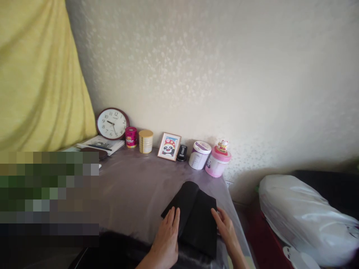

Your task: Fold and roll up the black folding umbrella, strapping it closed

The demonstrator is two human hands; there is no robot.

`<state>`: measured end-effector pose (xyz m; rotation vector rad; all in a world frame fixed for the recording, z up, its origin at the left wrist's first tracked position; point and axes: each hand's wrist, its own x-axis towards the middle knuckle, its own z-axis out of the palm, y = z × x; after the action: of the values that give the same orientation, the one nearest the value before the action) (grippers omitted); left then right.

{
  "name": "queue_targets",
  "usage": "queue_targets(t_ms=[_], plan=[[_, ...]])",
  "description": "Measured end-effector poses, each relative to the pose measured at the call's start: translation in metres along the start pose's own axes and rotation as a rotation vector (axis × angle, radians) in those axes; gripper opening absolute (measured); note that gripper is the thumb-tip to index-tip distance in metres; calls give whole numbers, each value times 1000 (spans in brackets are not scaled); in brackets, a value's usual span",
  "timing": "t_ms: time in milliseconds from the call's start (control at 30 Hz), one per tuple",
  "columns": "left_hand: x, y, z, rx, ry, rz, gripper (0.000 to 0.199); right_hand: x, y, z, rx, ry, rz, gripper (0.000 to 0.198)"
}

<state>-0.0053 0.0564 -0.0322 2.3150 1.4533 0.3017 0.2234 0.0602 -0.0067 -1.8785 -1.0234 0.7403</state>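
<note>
A folded black cloth [196, 216] lies on the grey-purple covered table [134, 190], near its front right corner. My left hand [166, 239] rests flat on the cloth's left side, fingers together and pointing away from me. My right hand [226, 228] presses against the cloth's right edge, fingers extended. Neither hand is closed around the cloth. Part of the fabric bulges up in a rounded fold at the far end.
Along the wall stand a round clock [112, 123], a red tin [131, 137], a yellow-lidded can [146, 141], a panda picture frame [169, 146], a white tub [199, 154] and a pink tub [217, 161]. A white plastic bag [303, 216] lies right of the table. A yellow curtain [36, 74] hangs left.
</note>
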Motion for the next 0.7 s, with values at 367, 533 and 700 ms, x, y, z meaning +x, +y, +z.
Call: queue_targets(t_ms=[367, 533, 700], plan=[[0, -3, 3, -53, 11, -7, 92, -12, -49, 25, 421, -359, -85, 38], [2, -1, 0, -57, -20, -34, 92, -4, -72, 55, 528, -391, -123, 38], [5, -5, 9, -76, 59, -11, 94, 8, -67, 86, 486, -373, -97, 37]])
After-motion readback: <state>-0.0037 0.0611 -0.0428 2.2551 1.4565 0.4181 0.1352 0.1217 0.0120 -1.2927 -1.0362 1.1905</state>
